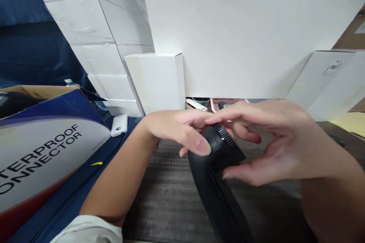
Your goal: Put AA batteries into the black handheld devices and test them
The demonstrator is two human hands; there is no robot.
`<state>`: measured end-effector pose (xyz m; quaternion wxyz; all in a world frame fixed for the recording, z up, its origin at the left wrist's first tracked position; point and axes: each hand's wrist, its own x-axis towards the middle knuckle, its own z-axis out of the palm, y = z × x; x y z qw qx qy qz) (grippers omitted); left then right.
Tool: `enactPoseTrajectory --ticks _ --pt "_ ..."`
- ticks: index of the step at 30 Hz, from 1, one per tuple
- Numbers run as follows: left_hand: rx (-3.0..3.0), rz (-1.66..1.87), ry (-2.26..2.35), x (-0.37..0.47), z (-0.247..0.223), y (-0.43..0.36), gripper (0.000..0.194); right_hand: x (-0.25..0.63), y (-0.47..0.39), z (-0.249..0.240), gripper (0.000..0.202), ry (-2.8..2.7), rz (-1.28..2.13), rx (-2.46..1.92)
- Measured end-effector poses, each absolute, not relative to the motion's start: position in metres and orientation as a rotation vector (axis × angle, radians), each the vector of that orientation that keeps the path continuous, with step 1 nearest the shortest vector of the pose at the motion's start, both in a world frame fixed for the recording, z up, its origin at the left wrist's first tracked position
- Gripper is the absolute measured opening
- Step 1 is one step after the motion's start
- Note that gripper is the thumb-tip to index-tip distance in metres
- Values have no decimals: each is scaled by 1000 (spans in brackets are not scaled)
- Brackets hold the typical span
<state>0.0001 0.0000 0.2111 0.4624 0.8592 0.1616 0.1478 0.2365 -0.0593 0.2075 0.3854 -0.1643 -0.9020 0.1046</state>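
A black handheld device with a long curved handle leans diagonally over the table, its lower end cut off by the frame edge. Its head carries a ribbed ring and a flared black end piece. My left hand is closed around the head from the left, thumb pressed on the near side. From the right, my right hand spans the end piece, index finger at the top and thumb at the lower edge. Its other fingers curl behind.
White boxes are stacked at back left beside a standing white box. A large white panel rises behind a pink basket. A printed carton and a white power bank are left; another white box leans right.
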Motion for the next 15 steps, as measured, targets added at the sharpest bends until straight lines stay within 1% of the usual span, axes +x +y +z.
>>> enactPoseTrajectory --ticks 4,8,15 --pt "2002 415 413 -1 223 -17 68 241 -62 207 53 -2179 78 -506" --pt "1983 442 441 1 234 -30 52 243 -59 205 54 -2150 58 -557" --pt "1969 475 443 8 234 -43 45 239 -63 205 57 -2101 28 -542"
